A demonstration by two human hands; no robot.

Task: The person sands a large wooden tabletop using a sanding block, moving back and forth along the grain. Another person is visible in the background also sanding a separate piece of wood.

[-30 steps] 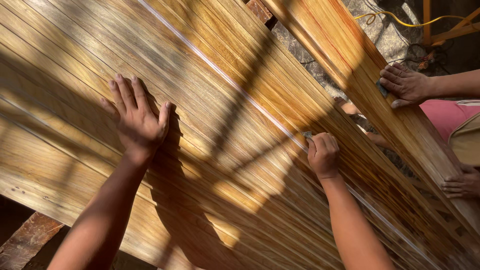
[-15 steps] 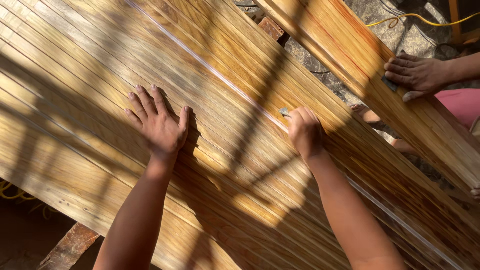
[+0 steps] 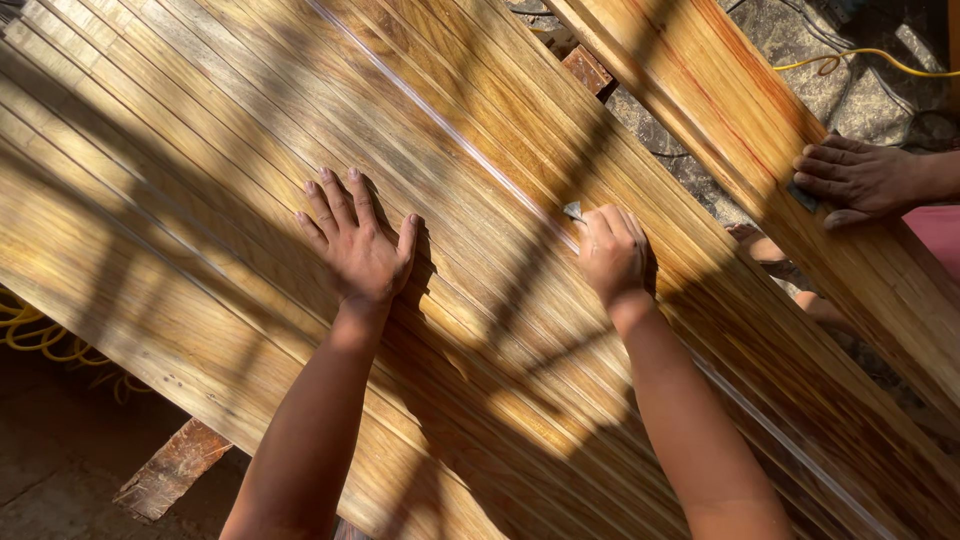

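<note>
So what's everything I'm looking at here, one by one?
grooved golden-brown wooden panel: one, fills most of the view, slanting.
second golden wooden plank: one, upper right, apart from the panel.
coiled yellow hose: one, lower left, on the ground.
thin yellow cable: one, top right.
reddish wooden block: one, under the panel's lower edge.
another person's hand: one, on the second plank.
left hand: flat on the panel, fingers spread.
right hand: closed on a small grey piece, pressed to the panel.

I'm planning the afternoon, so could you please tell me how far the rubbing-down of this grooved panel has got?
Done: can't tell, no clear finished patch. In hand: left hand flat on the grooved wooden panel; right hand presses a small grey pad beside the pale groove line. Left: most of the panel.
</note>
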